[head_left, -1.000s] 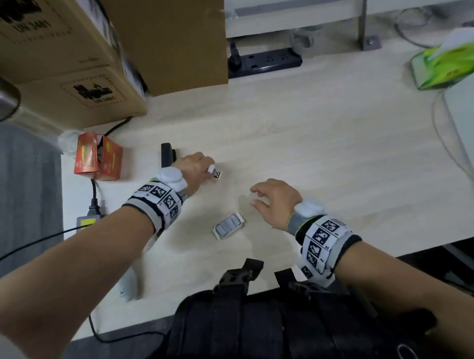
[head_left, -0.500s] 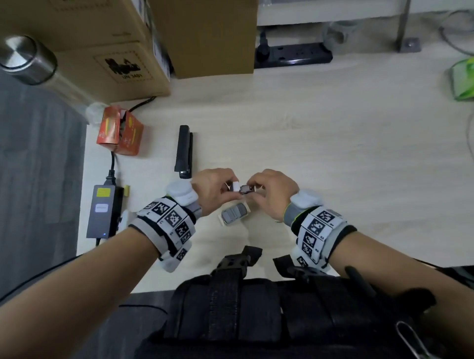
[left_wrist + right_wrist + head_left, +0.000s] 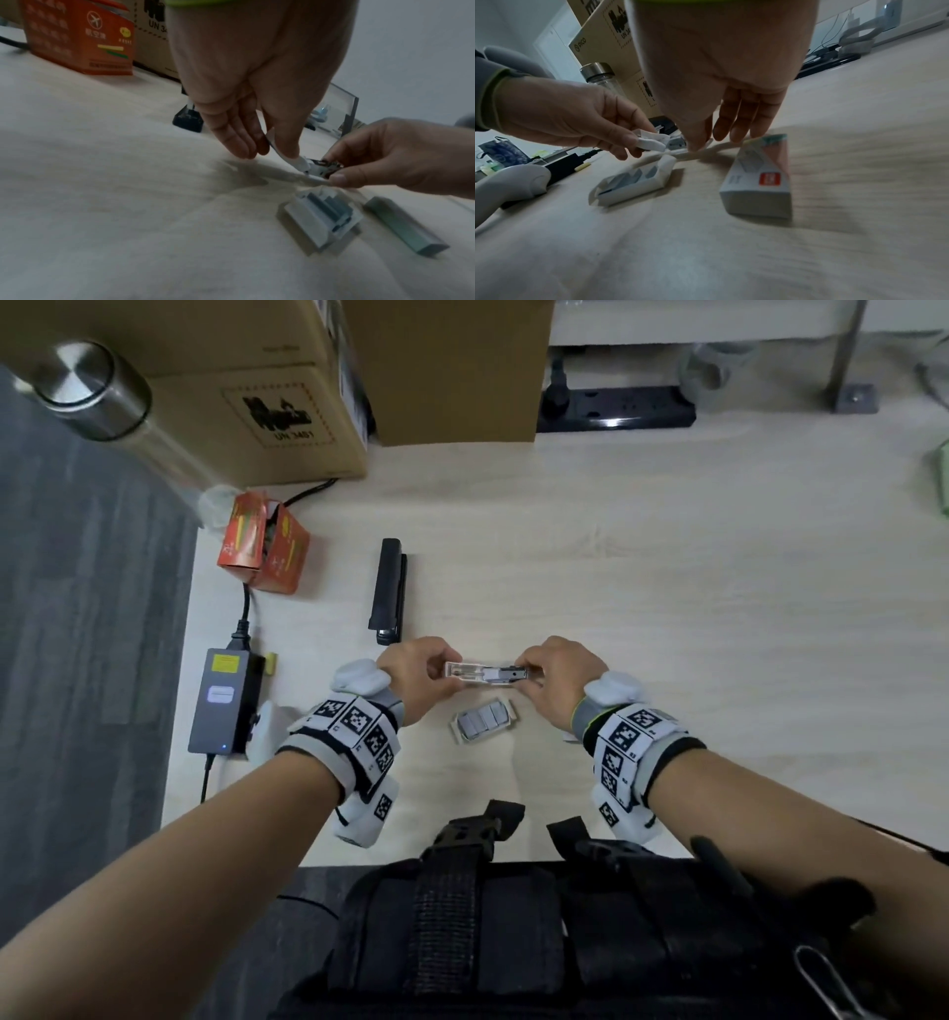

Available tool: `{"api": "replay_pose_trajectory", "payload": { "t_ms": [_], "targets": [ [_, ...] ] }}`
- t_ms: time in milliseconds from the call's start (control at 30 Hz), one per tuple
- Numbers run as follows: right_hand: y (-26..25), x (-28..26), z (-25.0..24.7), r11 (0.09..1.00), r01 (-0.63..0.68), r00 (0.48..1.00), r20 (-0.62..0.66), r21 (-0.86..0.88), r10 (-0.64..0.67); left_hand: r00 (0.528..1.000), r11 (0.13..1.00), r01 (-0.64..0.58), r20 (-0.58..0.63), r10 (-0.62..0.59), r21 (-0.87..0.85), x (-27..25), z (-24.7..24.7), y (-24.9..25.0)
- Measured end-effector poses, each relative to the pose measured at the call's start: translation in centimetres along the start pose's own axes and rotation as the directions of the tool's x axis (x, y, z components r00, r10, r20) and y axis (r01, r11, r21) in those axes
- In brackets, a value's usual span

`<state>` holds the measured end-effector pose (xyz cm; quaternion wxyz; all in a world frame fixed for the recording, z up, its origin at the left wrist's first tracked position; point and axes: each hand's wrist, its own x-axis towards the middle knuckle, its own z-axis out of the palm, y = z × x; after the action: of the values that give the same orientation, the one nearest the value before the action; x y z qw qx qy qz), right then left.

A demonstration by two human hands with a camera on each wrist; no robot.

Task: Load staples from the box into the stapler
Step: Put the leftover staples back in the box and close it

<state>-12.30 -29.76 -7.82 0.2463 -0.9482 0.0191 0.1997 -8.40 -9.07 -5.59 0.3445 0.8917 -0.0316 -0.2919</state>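
Hands meet just beyond the staple tray (image 3: 482, 722), which lies open on the desk (image 3: 667, 608). The left hand (image 3: 416, 671) pinches the white end of a small stapler (image 3: 485, 672); the right hand (image 3: 557, 675) pinches its dark metal end. The step in hand looks like opening the stapler's channel. A loose staple strip (image 3: 406, 225) lies just right of the tray. Next, one hand likely must let go, lift a strip and seat it squarely in the channel.
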Motion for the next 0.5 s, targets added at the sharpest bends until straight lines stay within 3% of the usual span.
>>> {"api": "replay_pose_trajectory", "payload": {
  "t_ms": [167, 333, 500],
  "targets": [
    [-0.2, 0.2, 0.6, 1.000, -0.017, 0.999, 0.027, -0.014, 0.017, 0.999, 0.976, -0.045, 0.038, 0.038, 0.213, -0.2, 0.4, -1.0],
    [-0.2, -0.6, 0.5, 0.999, 0.014, 0.999, -0.035, 0.052, -0.012, 0.954, 0.918, -0.241, -0.097, 0.284, 0.316, -2.4, 1.1, -1.7],
    [-0.8, -2.0, 0.6, 0.993, 0.091, 0.994, -0.071, 0.076, -0.085, 0.950, 0.819, -0.305, 0.100, 0.295, 0.486, -4.2, 2.5, -2.4]
  ]
}}
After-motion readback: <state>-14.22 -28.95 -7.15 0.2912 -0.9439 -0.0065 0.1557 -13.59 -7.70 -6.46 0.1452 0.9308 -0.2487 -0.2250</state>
